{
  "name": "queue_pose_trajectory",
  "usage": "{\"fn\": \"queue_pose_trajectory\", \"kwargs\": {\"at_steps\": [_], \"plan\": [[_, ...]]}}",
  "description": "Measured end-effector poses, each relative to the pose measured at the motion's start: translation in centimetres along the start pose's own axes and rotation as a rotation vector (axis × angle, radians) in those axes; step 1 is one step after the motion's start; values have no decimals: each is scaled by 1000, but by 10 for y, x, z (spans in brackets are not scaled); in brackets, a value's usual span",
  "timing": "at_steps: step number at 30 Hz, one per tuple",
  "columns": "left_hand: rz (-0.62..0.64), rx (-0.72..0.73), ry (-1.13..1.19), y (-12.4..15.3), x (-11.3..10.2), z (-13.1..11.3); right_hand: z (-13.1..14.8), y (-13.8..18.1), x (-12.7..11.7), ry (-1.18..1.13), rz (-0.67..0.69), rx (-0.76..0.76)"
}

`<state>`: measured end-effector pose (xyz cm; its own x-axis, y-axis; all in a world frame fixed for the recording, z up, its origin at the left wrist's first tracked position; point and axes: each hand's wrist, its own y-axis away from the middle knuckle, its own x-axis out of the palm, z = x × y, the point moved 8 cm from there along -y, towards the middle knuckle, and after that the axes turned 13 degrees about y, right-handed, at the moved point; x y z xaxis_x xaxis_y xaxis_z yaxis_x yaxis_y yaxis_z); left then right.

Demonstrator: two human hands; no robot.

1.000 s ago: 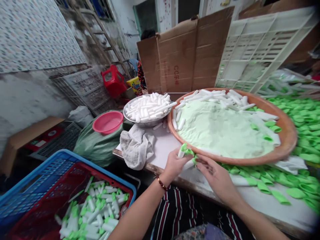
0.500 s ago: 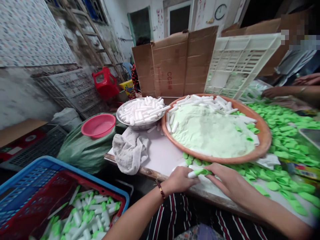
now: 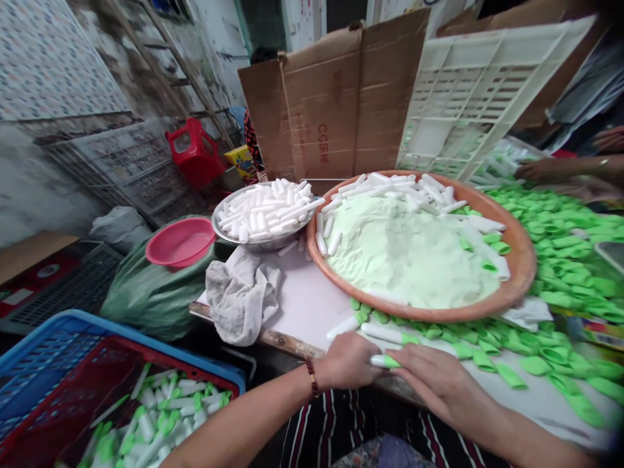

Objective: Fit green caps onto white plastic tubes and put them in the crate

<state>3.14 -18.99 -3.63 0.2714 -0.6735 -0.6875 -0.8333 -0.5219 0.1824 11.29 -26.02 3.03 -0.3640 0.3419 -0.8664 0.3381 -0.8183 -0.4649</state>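
Observation:
Between my hands lies a white tube with a green end point(image 3: 385, 361). My right hand point(image 3: 433, 380) curls over its green end, and the fingertips of my left hand point(image 3: 348, 361) rest at its white end. Just beyond them, a longer white tube with a green sleeve point(image 3: 390, 334) lies on the white board point(image 3: 302, 305). A terracotta basin point(image 3: 522, 263) holds pale green powder point(image 3: 409, 253) with white tubes along its far side. Loose green caps point(image 3: 560, 260) cover the table to the right.
A steel bowl of white tubes point(image 3: 266, 214), a grey cloth point(image 3: 238, 296) and a pink basin point(image 3: 180, 242) stand left. A blue-and-red crate of capped tubes point(image 3: 121, 344) sits lower left. A co-worker's hand point(image 3: 541, 170) reaches over the caps. A white crate point(image 3: 487, 97) leans behind.
My hands have dropped from above the board to its near edge. The green part now sits at the tube's end by my right hand. The view has swung, and a co-worker's hand has appeared at right.

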Motion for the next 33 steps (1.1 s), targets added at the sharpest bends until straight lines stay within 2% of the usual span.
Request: {"fn": "queue_pose_trajectory", "kwargs": {"at_steps": [3, 7, 9, 12, 16, 18, 20, 23, 27, 30, 32, 33], "plan": [[-62, -29, 54, 6, -13, -2, -23, 9, 3, 25, 54, 83], [-335, -226, -123, 17, -58, 16, -67, 41, -2, 317, 51, 195], [-322, -312, -211, 17, -66, 28, -77, 53, 2, 444, 109, 198], [-217, -340, -205, 13, -62, 37, -71, 56, 8, 495, 173, 158], [-281, -353, -173, 17, -67, 31, -44, 34, 13, 514, 97, 39], [-354, -327, -19, 23, -67, 27, -35, 19, 23, 583, 80, 9], [-444, -260, 299, 31, -62, 25, -30, 5, 40, 661, 118, -7], [-569, -192, 816, 48, -43, 31, -28, -7, 63, 716, 189, 1], [-680, -164, 1330, 68, -15, 37, -47, -5, 82, 714, 304, 172], [-734, -125, 1531, 84, -14, 35, -46, -12, 85, 523, 343, 266], [-829, -143, 1545, 110, -25, 38, -19, -32, 78, 292, 315, 302], [-922, -172, 1498, 132, -34, 44, 2, -46, 75, 178, 302, 344]]}}
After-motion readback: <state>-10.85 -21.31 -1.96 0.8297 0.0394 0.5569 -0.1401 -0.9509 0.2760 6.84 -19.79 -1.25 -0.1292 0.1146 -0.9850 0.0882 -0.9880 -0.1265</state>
